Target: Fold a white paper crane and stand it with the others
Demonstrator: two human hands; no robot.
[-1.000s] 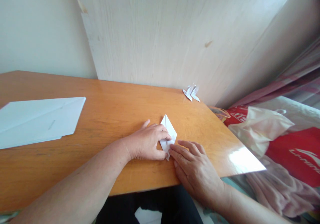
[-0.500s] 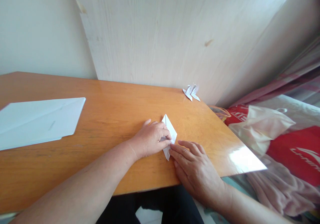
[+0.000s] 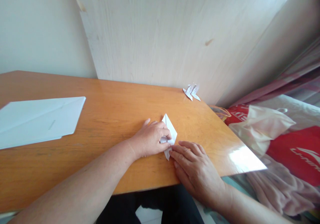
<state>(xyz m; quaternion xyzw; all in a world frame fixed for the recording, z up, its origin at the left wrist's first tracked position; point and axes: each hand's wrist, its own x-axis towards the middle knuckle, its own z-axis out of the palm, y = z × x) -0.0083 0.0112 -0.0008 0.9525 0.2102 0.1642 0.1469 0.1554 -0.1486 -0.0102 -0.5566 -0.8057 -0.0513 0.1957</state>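
Observation:
A small white folded paper piece, kite-shaped, lies on the orange wooden table near its front edge. My left hand rests on the paper's left half, fingers curled and pressing it down, thumb at its lower tip. My right hand lies flat on the table just right of the paper, fingers stretched out, fingertips touching the paper's lower right edge. Most of the paper's left side is hidden under my left hand.
A stack of white sheets lies at the table's left. A small folded paper figure sits at the far right corner by a leaning pale wooden board. Plastic bags and red fabric lie off the right edge.
My left hand has curled its fingers tighter and shifted slightly up over the paper. My right hand has barely moved.

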